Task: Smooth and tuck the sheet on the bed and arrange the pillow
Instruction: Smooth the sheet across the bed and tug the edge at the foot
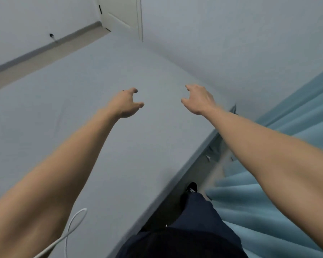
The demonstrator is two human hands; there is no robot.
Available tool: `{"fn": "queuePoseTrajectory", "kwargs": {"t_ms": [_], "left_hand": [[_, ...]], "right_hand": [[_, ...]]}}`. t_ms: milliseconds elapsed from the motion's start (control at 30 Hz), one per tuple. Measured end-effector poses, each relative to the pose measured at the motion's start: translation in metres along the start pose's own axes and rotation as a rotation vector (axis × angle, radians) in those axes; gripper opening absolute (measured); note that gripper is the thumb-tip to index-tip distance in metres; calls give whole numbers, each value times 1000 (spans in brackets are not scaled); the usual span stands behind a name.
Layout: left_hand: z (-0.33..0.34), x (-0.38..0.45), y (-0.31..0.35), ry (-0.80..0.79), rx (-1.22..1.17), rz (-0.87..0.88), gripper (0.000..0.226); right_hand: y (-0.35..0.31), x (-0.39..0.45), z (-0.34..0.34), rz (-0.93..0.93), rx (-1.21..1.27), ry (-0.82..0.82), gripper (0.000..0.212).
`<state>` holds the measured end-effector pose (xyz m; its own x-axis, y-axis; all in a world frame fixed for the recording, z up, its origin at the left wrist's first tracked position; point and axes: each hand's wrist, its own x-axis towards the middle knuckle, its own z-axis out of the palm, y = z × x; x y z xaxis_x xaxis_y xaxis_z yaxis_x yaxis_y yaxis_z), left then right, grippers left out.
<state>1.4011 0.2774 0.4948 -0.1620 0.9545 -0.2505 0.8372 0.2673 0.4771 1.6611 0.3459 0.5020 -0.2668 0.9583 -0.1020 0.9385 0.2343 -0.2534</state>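
Note:
A pale grey-blue sheet (93, 101) covers the bed and lies flat, with only a faint crease on its left part. Both my arms reach out over it. My left hand (126, 103) hovers over the middle of the bed with fingers loosely curled and holds nothing. My right hand (198, 98) hovers a little to the right, near the wall side, fingers also loosely curled and empty. No pillow is in view.
The bed's right edge (175, 175) runs diagonally beside a teal curtain (268, 192). My leg and dark shoe (191, 189) stand in the narrow gap there. A white cable (73, 226) loops at lower left. A wall and a door (123, 13) lie beyond.

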Motion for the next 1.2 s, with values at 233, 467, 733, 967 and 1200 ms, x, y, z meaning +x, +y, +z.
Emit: {"fn": "queuePoseTrajectory", "kwargs": {"t_ms": [233,467,733,967,1200], "left_hand": [[41,131,80,6,41,-18,70],[88,246,194,-60,16,-18,67],[113,319,280,-124,52,113,64],[114,358,334,-146,97,273,66],[108,402,373,-111,110,285,66]], "right_hand": [[144,132,-29,46,-40,-20,42],[262,233,-44,1,-25,-115,37],[343,265,-76,78,-25,-145,50],[368,273,-112,112,-34,-34,52],[384,321,-133,52,-13,-13,54]]}}
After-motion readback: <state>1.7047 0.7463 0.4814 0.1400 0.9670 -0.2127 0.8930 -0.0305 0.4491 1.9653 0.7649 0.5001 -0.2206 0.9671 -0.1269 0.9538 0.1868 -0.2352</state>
